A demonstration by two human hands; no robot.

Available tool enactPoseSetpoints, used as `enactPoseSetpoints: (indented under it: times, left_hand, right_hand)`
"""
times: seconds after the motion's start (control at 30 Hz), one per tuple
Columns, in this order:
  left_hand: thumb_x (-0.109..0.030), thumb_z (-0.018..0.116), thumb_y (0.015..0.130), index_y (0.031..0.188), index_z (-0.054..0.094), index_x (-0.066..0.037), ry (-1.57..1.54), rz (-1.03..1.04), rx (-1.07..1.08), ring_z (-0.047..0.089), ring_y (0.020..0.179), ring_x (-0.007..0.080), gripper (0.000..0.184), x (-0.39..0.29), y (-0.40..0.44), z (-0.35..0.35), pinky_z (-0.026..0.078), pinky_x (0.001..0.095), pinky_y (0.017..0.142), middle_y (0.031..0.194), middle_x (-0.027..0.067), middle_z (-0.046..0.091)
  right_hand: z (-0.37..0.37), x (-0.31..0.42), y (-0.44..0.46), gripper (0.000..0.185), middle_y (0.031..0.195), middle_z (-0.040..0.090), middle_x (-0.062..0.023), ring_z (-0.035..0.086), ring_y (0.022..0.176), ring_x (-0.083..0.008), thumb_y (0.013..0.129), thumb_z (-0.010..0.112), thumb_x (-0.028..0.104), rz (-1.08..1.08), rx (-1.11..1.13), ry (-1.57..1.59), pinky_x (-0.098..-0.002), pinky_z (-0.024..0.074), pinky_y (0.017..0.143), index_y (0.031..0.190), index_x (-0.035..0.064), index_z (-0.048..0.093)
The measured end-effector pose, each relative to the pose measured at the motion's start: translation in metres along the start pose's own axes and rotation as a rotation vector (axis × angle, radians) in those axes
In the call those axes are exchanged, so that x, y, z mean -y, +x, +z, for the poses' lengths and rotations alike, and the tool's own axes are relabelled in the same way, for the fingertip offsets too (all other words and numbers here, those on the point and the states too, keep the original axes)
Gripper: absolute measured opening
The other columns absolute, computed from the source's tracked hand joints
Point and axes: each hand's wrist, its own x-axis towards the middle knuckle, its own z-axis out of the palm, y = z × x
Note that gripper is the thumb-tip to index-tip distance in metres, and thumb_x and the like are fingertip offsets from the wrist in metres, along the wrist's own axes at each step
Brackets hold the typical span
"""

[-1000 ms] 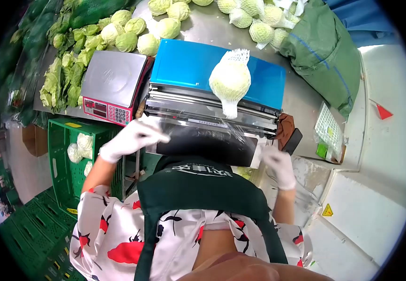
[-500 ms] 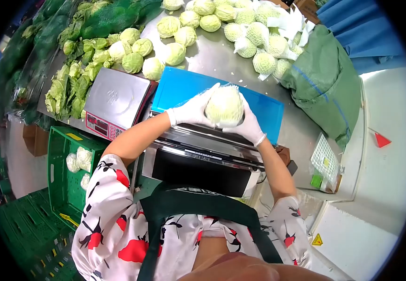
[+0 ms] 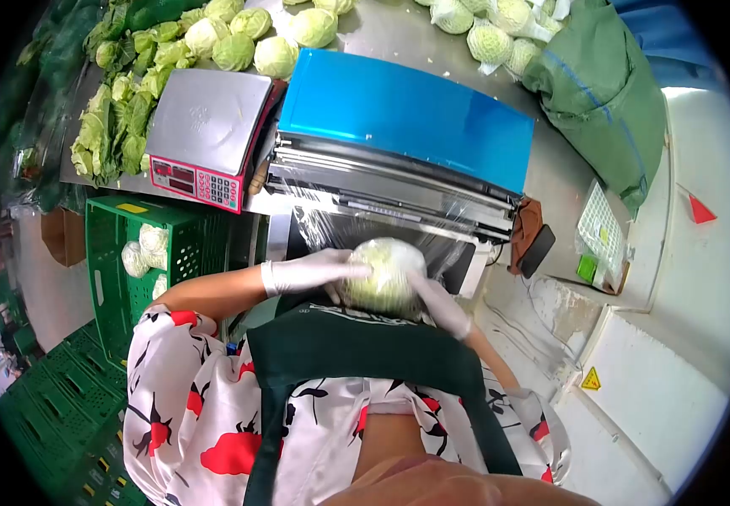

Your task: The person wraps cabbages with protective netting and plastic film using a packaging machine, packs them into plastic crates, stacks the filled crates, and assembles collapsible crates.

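Observation:
A pale green cabbage [image 3: 384, 268] is between my two hands, close to the front of my dark green apron. My left hand [image 3: 316, 271], in a white glove, presses on its left side. On its right side lies my right hand [image 3: 441, 305], also gloved and slightly blurred. Clear plastic film [image 3: 319, 226] stretches from the wrapping machine [image 3: 407, 97] with the blue top down towards the cabbage. Shiny film seems to cover part of the cabbage; its underside is hidden.
Left of the machine stands a scale [image 3: 209, 118] with a red keypad. A green crate [image 3: 99, 282] holds wrapped cabbages. Loose cabbages [image 3: 275, 57] and leaves [image 3: 99, 139] lie at the back. A green sack [image 3: 605, 105] and netted cabbages [image 3: 490, 42] are at the right.
Both hands have brought the cabbage from above the blue top down towards my body. Film now spans the machine's front. The view has tilted down.

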Motion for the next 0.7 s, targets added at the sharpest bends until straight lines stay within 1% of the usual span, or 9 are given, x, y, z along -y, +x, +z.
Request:
enactPoseSetpoints:
  times: [0.07, 0.2, 0.27, 0.37, 0.43, 0.47, 0.5, 0.53, 0.7]
  left_hand:
    - [-0.057, 0.054, 0.094, 0.145, 0.040, -0.002, -0.036, -0.056, -0.063, 0.070, 0.086, 0.0185, 0.076, 0.014, 0.011, -0.008, 0.056, 0.0275, 0.071, 0.114, 0.0142, 0.067]
    - [-0.051, 0.054, 0.096, 0.145, 0.040, -0.002, -0.333, -0.132, -0.086, 0.068, 0.095, 0.0221, 0.071, 0.030, 0.006, -0.010, 0.054, 0.0304, 0.085, 0.118, 0.0148, 0.065]
    - [-0.044, 0.060, 0.095, 0.145, 0.041, -0.001, -0.627, -0.068, -0.090, 0.068, 0.096, 0.0241, 0.068, 0.059, -0.002, -0.002, 0.052, 0.0338, 0.092, 0.118, 0.0137, 0.066]
    - [-0.024, 0.066, 0.094, 0.146, 0.039, -0.003, -0.271, 0.381, -0.331, 0.068, 0.098, 0.0233, 0.062, 0.076, -0.018, 0.012, 0.053, 0.0339, 0.092, 0.119, 0.0149, 0.066]
    - [-0.005, 0.062, 0.092, 0.143, 0.045, -0.010, 0.779, 0.403, -0.719, 0.070, 0.093, 0.0243, 0.054, 0.099, -0.030, 0.005, 0.056, 0.0316, 0.082, 0.103, 0.0162, 0.069]
    - [-0.005, 0.060, 0.093, 0.141, 0.048, -0.011, 0.858, 0.553, -0.800, 0.069, 0.086, 0.0246, 0.049, 0.100, -0.030, 0.002, 0.056, 0.0319, 0.078, 0.097, 0.0144, 0.068]
    - [-0.004, 0.057, 0.095, 0.138, 0.052, -0.013, 0.933, 0.703, -0.878, 0.069, 0.079, 0.0248, 0.045, 0.093, -0.031, 0.002, 0.056, 0.0322, 0.073, 0.091, 0.0126, 0.068]
    - [-0.005, 0.054, 0.097, 0.134, 0.057, -0.016, 0.681, 0.388, -0.833, 0.065, 0.069, 0.0189, 0.039, 0.086, -0.044, 0.005, 0.055, 0.0309, 0.066, 0.086, 0.0100, 0.065]
    - [-0.007, 0.040, 0.105, 0.136, 0.052, -0.004, -0.184, 0.373, -0.651, 0.049, 0.071, 0.0025, 0.034, 0.105, -0.054, 0.000, 0.044, 0.0193, 0.065, 0.084, -0.0027, 0.060]
  right_hand:
    - [0.000, -0.022, 0.032, 0.074, 0.112, 0.067, -0.0105, 0.062, 0.097, -0.0157, 0.096, 0.048, 0.061, 0.108, 0.080, 0.182, -0.0275, 0.0495, 0.083, 0.128, -0.0044, 0.060]
    - [0.001, -0.032, 0.053, 0.069, 0.125, 0.062, -0.0118, 0.061, 0.106, -0.0188, 0.100, 0.046, 0.054, 0.179, 0.297, 0.768, -0.0305, 0.0475, 0.095, 0.135, -0.0043, 0.053]
    - [-0.008, -0.029, 0.028, 0.059, 0.128, 0.060, -0.0117, 0.061, 0.108, -0.0200, 0.100, 0.051, 0.043, 0.015, 0.257, 0.534, -0.0314, 0.0471, 0.097, 0.138, -0.0033, 0.050]
    - [-0.016, -0.062, 0.015, 0.031, 0.108, 0.068, -0.0085, 0.064, 0.095, -0.0195, 0.096, 0.063, 0.014, -0.540, -0.171, -0.184, -0.0337, 0.0505, 0.086, 0.121, -0.0026, 0.059]
    - [-0.022, -0.078, 0.011, 0.020, 0.094, 0.070, -0.0061, 0.064, 0.085, -0.0175, 0.093, 0.065, 0.006, -1.010, -0.457, -0.718, -0.0336, 0.0512, 0.077, 0.111, -0.0034, 0.062]
    - [-0.007, -0.084, 0.013, 0.013, 0.073, 0.064, -0.0021, 0.058, 0.067, -0.0128, 0.097, 0.061, 0.011, -0.918, -0.528, -0.386, -0.0302, 0.0472, 0.064, 0.092, -0.0009, 0.063]
    - [-0.002, -0.077, 0.007, 0.016, 0.070, 0.062, -0.0015, 0.056, 0.065, -0.0116, 0.098, 0.059, 0.013, -0.747, -0.552, -0.175, -0.0287, 0.0460, 0.062, 0.090, -0.0005, 0.063]
    - [0.002, -0.067, -0.001, 0.019, 0.068, 0.059, -0.0008, 0.054, 0.062, -0.0105, 0.100, 0.057, 0.015, -0.571, -0.571, 0.036, -0.0272, 0.0448, 0.061, 0.089, 0.0000, 0.063]
    - [-0.013, -0.111, -0.005, 0.032, 0.057, 0.047, 0.0017, 0.043, 0.049, -0.0074, 0.102, 0.055, 0.029, -0.064, -0.532, 0.426, -0.0244, 0.0376, 0.049, 0.082, 0.0052, 0.061]
